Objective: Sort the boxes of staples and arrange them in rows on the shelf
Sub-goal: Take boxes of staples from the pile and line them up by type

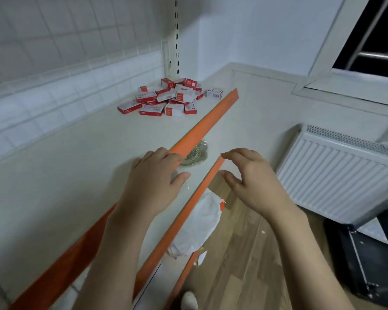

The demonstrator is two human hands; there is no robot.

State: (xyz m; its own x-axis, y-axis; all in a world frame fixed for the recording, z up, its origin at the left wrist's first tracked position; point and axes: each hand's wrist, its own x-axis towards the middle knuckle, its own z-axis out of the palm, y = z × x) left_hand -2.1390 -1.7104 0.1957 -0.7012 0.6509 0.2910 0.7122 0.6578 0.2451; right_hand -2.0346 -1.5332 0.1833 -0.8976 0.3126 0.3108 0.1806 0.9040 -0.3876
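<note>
Head view: I see the boxes of staples [170, 98] heaped unsorted at upper centre on the shelf [76, 157]. Left hand [157, 175] and right hand [251, 177] are empty, fingers loosely spread. No rows formed; sorting not started.

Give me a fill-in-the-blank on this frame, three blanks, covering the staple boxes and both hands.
1. The staple boxes lie in a loose ____ at the far end of the top shelf.
2. The shelf's front edge strip is coloured ____.
3. Neither the left hand nor the right hand holds a ____.

Missing words: pile; orange; box
</note>
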